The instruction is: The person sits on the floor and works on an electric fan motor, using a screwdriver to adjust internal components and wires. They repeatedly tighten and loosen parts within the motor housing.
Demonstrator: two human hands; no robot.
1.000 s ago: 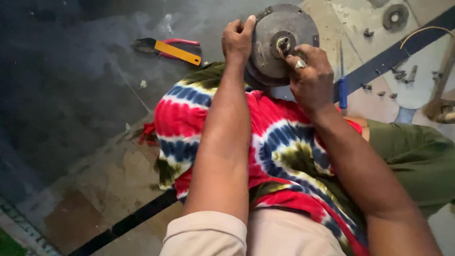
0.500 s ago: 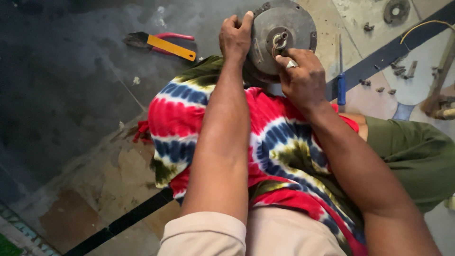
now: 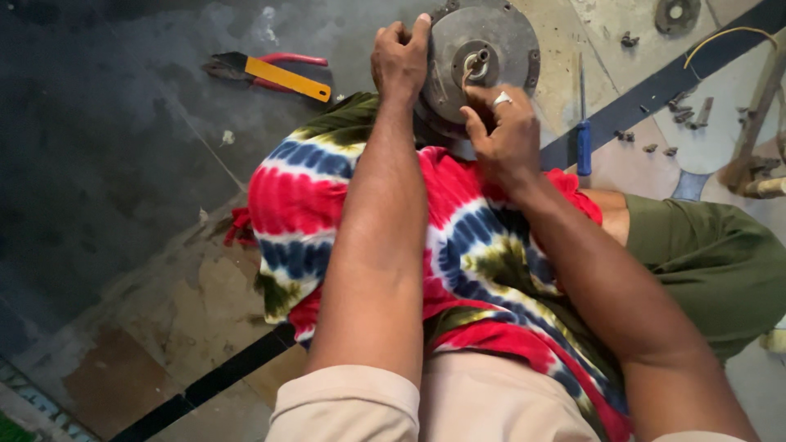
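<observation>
Head view: one round grey motor housing (image 3: 491,61) at 12 o'clock, its top rim cut off. Left hand (image 3: 399,57) closed on its left edge; right hand (image 3: 501,135) pinches near the central shaft, fingertips hard to make out. One pair of pliers (image 3: 270,72) at 10 o'clock, one blue-handled screwdriver (image 3: 583,131) at 2.

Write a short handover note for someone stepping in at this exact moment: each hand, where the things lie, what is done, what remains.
Left hand grips the rim of the round grey metal housing, steadying it over the tie-dye cloth on the lap.
Right hand pinches the wires at the housing's centre hole.
On the floor: pliers to the left, blue-handled screwdriver to the right, loose screws beyond it.
Done: screws look removed.
Left: the wires at the hub are in hand.
</observation>
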